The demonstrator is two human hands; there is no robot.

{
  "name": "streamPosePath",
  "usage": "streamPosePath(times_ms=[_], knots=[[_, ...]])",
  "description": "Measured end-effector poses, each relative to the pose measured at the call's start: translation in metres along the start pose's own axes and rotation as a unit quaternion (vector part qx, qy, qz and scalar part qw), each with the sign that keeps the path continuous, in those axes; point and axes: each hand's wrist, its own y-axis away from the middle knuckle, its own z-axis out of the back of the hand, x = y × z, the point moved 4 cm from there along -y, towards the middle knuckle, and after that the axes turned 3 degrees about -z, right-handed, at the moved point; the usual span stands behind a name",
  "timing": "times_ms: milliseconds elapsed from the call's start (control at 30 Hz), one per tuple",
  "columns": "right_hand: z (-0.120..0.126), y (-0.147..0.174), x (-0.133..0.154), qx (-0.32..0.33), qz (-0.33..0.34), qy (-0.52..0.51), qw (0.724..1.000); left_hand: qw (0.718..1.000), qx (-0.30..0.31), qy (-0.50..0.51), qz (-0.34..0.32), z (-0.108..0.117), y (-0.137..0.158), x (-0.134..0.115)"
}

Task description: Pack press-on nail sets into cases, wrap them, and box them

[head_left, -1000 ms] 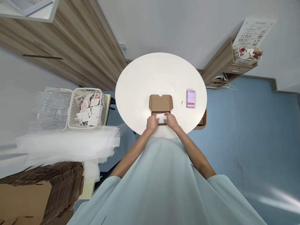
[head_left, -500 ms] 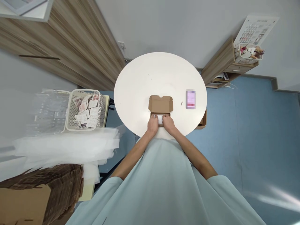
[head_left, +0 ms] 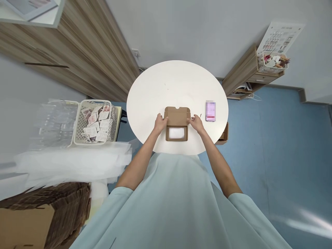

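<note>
Head view: box [head_left: 176, 139] lies crosswise

Our left hand [head_left: 160, 123] and right hand [head_left: 196, 123], loosely spread, flank its open lid [head_left: 177, 117] about equally near; contact we cannot tell. Its long axis parallels the surface's [head_left: 145, 103] near edge.

Stacked cardboard [head_left: 69, 211] suggests a small packing room.

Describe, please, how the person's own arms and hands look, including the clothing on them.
The left hand and right hand are bare, without gloves. Both forearms are bare too, with no watch visible. Loose, pale blue-green sleeves end near the elbows.
</note>
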Motion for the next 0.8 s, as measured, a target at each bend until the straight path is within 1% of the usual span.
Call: streamPosePath(times_ms=[67,133,300,400,467,600,700,800], knots=[[-0.004,-0.003,0.002,0.018,-0.006,-0.039,0.999,0.998,0.025,0.052,0.032,-0.001,-0.003,-0.002],[-0.007,-0.004,0.007,0.014,-0.004,-0.054,0.998,0.996,0.034,0.078,0.036,0.0,-0.001,-0.008],[-0.003,-0.001,0.022,0.009,0.019,-0.075,0.997,0.994,0.041,0.103,0.003,0.005,0.007,-0.027],[0.002,0.006,0.029,0.006,0.057,-0.077,0.995,0.991,0.035,0.123,-0.033,0.008,0.011,-0.035],[0.004,0.014,0.031,0.001,0.088,-0.067,0.994,0.989,0.031,0.131,-0.059,0.008,0.015,-0.036],[0.002,0.037,0.025,-0.005,0.141,-0.038,0.989,0.986,0.018,0.13,-0.099,0.005,0.029,-0.027],[-0.002,0.056,0.013,-0.015,0.165,-0.015,0.986,0.987,0.009,0.115,-0.112,0.002,0.045,-0.013],[-0.007,0.076,0.0,-0.021,0.181,0.028,0.983,0.989,0.0,0.076,-0.13,-0.003,0.061,0.003]])
